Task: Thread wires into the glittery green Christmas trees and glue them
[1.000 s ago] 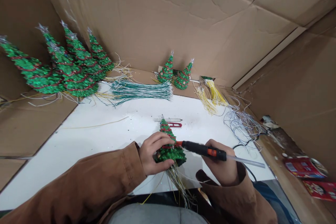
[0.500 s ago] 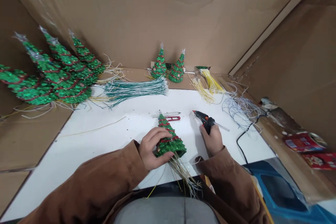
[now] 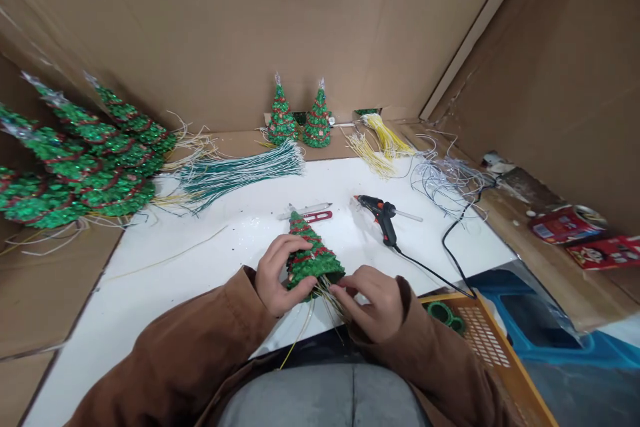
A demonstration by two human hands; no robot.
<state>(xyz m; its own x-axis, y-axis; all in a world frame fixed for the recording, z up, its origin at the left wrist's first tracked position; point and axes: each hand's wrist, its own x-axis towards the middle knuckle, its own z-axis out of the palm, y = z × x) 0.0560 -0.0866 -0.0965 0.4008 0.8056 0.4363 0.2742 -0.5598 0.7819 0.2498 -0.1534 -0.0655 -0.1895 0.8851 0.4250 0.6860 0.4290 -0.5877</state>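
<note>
A small green Christmas tree [image 3: 320, 259] with red garland lies tilted on the white table, its open base toward me. My left hand [image 3: 280, 273] is wrapped round its lower left side. Thin wires [image 3: 327, 290] come out of the base, and my right hand [image 3: 373, 300] pinches them close to the opening. Beyond my right hand, a black glue gun [image 3: 383, 213] with an orange tip and a clear glue stick rests on the table. Past the tree's tip lie a red thread snipper [image 3: 317, 216] and a pen [image 3: 313, 207].
Several larger trees [image 3: 100, 153] stand at the left, and two small trees [image 3: 317, 120] at the back. A green-and-white wire bundle [image 3: 240, 173], yellow wires [image 3: 387, 137] and clear tangled wires [image 3: 445, 177] lie along the far edge. An orange basket [image 3: 500, 353] is at the lower right.
My right hand has let go of the glue gun, which now lies on the table, and has moved left to the wires at the tree's base. My left hand still holds the tree.
</note>
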